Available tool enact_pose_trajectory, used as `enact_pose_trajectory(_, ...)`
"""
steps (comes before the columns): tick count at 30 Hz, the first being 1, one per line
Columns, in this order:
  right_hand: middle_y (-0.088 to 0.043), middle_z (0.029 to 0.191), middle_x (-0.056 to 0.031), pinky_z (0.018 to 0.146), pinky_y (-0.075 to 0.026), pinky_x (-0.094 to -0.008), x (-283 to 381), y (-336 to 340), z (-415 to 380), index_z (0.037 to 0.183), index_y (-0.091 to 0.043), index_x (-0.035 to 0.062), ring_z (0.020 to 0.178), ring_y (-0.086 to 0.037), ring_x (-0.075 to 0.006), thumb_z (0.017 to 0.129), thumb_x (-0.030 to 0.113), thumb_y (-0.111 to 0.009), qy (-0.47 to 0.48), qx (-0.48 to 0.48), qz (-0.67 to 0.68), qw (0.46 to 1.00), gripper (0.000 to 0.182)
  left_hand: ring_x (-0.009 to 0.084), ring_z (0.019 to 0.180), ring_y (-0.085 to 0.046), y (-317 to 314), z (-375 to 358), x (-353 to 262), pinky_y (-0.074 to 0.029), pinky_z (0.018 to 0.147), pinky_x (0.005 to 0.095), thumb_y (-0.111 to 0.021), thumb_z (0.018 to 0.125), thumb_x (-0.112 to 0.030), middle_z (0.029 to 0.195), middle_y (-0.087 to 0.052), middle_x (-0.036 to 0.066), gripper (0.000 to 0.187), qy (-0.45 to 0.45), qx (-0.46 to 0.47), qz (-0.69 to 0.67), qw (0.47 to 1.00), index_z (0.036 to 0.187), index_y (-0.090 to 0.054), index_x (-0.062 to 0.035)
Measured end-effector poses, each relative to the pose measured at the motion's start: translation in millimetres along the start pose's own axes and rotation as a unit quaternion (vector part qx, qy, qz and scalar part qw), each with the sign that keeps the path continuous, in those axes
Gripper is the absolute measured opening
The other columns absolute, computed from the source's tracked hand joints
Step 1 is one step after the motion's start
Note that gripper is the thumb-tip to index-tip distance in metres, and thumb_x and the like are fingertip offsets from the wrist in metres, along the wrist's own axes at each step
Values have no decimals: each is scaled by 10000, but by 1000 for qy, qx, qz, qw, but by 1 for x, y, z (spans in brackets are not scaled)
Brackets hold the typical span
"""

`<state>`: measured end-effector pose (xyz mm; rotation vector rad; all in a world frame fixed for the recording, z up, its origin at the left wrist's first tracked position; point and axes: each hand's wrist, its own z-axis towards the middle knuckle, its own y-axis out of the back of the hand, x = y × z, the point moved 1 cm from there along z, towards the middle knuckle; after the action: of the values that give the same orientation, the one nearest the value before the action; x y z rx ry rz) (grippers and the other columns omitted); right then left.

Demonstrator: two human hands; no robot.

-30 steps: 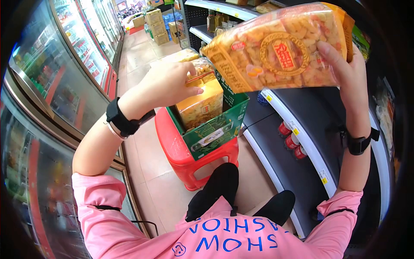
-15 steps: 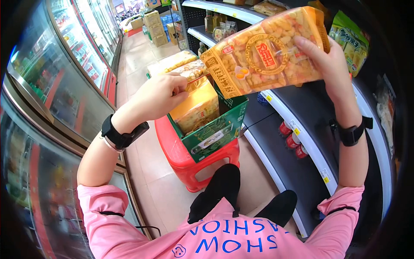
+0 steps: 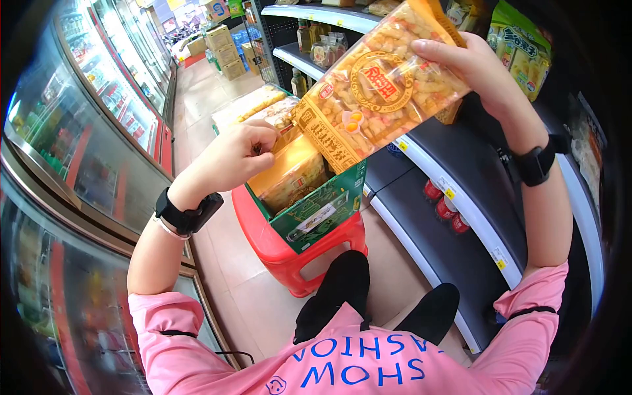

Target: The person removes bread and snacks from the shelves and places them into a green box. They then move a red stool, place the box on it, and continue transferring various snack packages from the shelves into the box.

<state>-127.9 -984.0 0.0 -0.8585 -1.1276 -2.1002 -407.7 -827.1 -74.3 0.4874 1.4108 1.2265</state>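
Note:
My right hand [image 3: 461,59] grips the upper right end of an orange and clear snack bag [image 3: 388,92], thumb on its front. The bag, printed with eggs and full of golden puffed pieces, is tilted, its lower left end over a green cardboard box [image 3: 313,220]. My left hand [image 3: 230,155] is closed at the box's left side, fingers curled against the packages; whatever is between them is hidden. Inside the box stands another orange snack package [image 3: 289,171]. Paler snack packages [image 3: 253,105] lie at its far end.
The box stands on a red plastic stool [image 3: 263,234] before my knees. Dark store shelves [image 3: 434,224] with red cans [image 3: 444,209] run along the right, a green snack bag [image 3: 520,49] above them. Glass-door fridges [image 3: 99,151] line the left. Cartons [image 3: 227,52] are stacked down the aisle.
The snack bag in my right hand has shifted left and tilted more steeply, its lower end now nearer the box. My left hand has moved slightly left and down in view.

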Motion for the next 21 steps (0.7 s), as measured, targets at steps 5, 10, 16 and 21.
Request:
enact_pose_trajectory(5, -642, 967, -74, 758, -481, -238, 17, -3, 19, 1058, -581, -8, 826, -634, -112, 774, 371, -661, 0, 35, -101, 994, 481, 105, 639, -427, 0, -1, -1, -380, 549, 237, -541, 736, -24, 816, -493, 55, 151, 12, -8, 44, 999, 676, -406, 8)
enact_pose_trajectory(10, -633, 958, -97, 764, -490, -249, 40, -5, 5, 1049, -580, -50, 818, -623, -153, 782, 186, -668, 44, 0, 81, 996, 368, 181, 710, -525, -4, -11, -13, -437, 618, 283, -640, 711, -61, 810, -544, 79, 128, 39, -126, 142, 981, 725, -526, -5)
enact_pose_trajectory(16, -603, 1057, -131, 800, -503, -283, 17, -1, 21, 1138, -498, -64, 919, -620, -183, 842, 120, -588, 101, 49, 343, 933, 360, 271, 869, -555, 7, -21, 6, -450, 746, 333, -726, 664, -118, 919, -566, 111, 170, 75, -158, 152, 973, 780, -622, -48)
enact_pose_trajectory(21, -612, 1042, -96, 812, -486, -286, 11, -31, 34, 1135, -521, -32, 918, -608, -166, 801, 90, -643, 31, 121, 377, 918, 376, 161, 910, -568, 3, -26, 42, -447, 781, 278, -694, 747, -120, 1027, -609, 72, 264, 56, -191, -36, 979, 977, -611, -19)
